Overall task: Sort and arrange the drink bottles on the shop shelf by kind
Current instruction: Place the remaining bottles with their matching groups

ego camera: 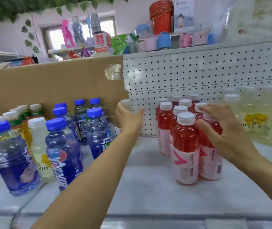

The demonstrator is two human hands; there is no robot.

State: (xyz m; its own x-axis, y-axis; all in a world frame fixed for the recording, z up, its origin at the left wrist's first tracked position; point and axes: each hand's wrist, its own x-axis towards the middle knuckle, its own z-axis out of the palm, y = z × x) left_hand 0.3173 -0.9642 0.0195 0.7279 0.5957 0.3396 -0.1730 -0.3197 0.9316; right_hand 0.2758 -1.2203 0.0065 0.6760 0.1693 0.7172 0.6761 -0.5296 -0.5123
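At frame centre our left hand (128,117) grips a white-capped bottle (126,104); our right hand (221,128), fingers open, steadies the red bottles (185,146); next, place it by kind.

Pale yellow bottle (40,146) label: "00" legible; other labels too blurred.

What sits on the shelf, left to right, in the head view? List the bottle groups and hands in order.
Blue bottles → left hand, around a white-capped bottle → red bottles → right hand, resting on the red group → pale yellow bottles.
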